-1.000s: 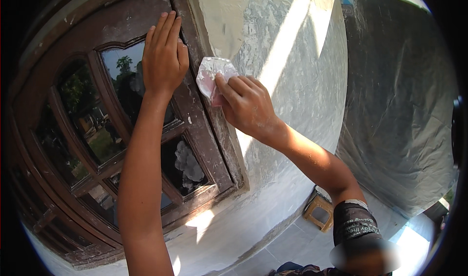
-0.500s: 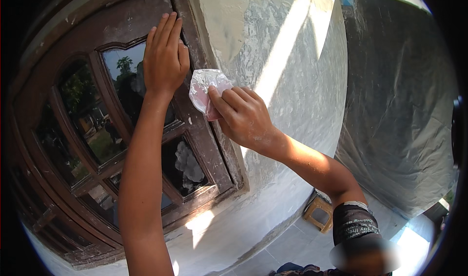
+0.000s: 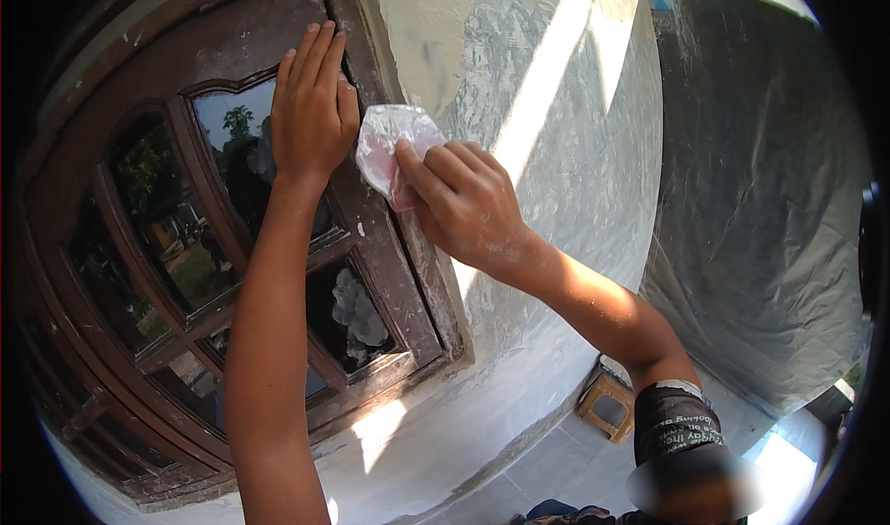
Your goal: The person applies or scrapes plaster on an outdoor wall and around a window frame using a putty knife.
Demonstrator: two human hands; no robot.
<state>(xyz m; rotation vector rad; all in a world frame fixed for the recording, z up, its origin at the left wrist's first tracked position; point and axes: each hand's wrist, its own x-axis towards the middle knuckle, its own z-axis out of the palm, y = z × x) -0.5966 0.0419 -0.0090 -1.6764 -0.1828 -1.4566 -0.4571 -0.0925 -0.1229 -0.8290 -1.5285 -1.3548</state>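
My left hand (image 3: 313, 117) lies flat, fingers stretched out, on the brown wooden window frame (image 3: 250, 34) near its upper right corner. In my right hand (image 3: 473, 201) is a pinkish putty scraper (image 3: 400, 145), gripped between thumb and curled fingers. White putty coats the scraper's far edge and face. It is at the right side of the frame, where the wood meets the plastered wall (image 3: 556, 173). Whether its edge touches the surface I cannot tell. Grey and cream patches cover the wall beside it.
Dark glass panes (image 3: 158, 210) fill the window. A dark plastic sheet (image 3: 760, 191) hangs at the right. On the tiled floor (image 3: 528, 460) below stands a small yellowish stool (image 3: 607, 409). Bright sunlight crosses the wall diagonally.
My right hand and the scraper have moved a little upward along the side of the window frame. My left hand has stayed in place.
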